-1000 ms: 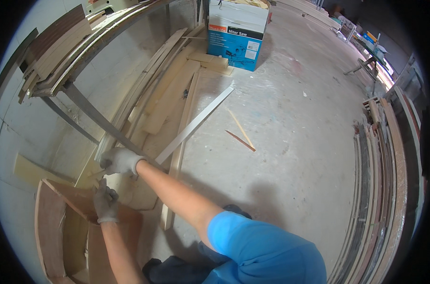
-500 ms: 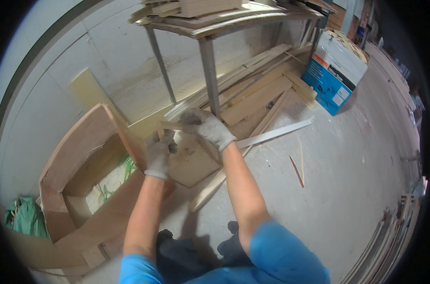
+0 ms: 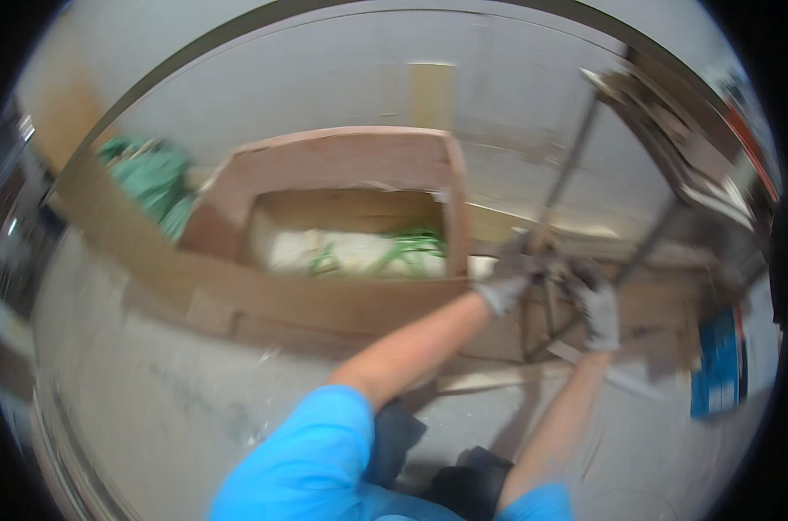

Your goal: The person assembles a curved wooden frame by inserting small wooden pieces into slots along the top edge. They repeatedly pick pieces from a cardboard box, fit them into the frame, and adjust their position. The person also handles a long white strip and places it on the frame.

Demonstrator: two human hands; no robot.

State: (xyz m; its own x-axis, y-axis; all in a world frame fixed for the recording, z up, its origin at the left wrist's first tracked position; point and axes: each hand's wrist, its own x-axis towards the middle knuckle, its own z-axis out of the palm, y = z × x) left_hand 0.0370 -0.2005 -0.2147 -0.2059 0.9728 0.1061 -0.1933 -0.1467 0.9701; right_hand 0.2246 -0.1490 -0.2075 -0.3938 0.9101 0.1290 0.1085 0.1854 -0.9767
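Both hands wear pale grey work gloves and are close together on the right, smeared by motion. My left hand (image 3: 507, 276) is closed around a small wood strip (image 3: 545, 241), whose end rises between the hands. My right hand (image 3: 597, 306) is closed at the strip's other side, fingers curled toward the left hand. The blur hides the exact grip. Left of them is a large open wooden box frame (image 3: 342, 149) with pinkish-brown walls. Inside it lie green straps (image 3: 415, 247) and pale scraps.
A metal-legged table (image 3: 663, 239) piled with boards stands at the right. Below it, planks (image 3: 663, 286) lie on the floor. A blue and white carton (image 3: 717, 365) is at the far right. A green sack (image 3: 155, 182) sits at the left by the wall.
My view has swung left, so the box frame is now central and the table and carton are farther right in the picture. Both hands stay close together around the wood.
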